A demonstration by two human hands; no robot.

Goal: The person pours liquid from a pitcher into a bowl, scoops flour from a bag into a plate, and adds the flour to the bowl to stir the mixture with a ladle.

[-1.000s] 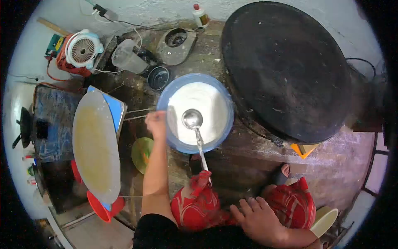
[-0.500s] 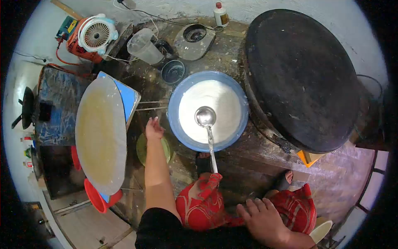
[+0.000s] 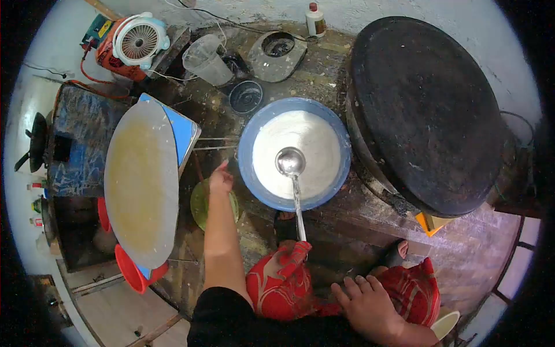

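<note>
My left hand reaches forward, empty, its fingers partly stretched out. It hovers over the far edge of a yellow-green basin, a little left of a blue tub. White batter fills much of the tub. A metal ladle rests in it, handle leaning over the near rim; neither hand touches it. My right hand lies flat with fingers spread, on my lap beside red patterned cloth. Left of my arm, a large thin round sheet, yellowish in the middle, covers most of a blue-topped surface.
A big round black griddle stands at the right. Behind the tub are a dark cup, a clear plastic jug, a grey metal stand and a bottle. A small fan and red basin are leftward.
My left hand has moved slightly forward and right, and its fingers look less spread. The view has shifted a little. The ladle stays in the tub and my right hand stays put.
</note>
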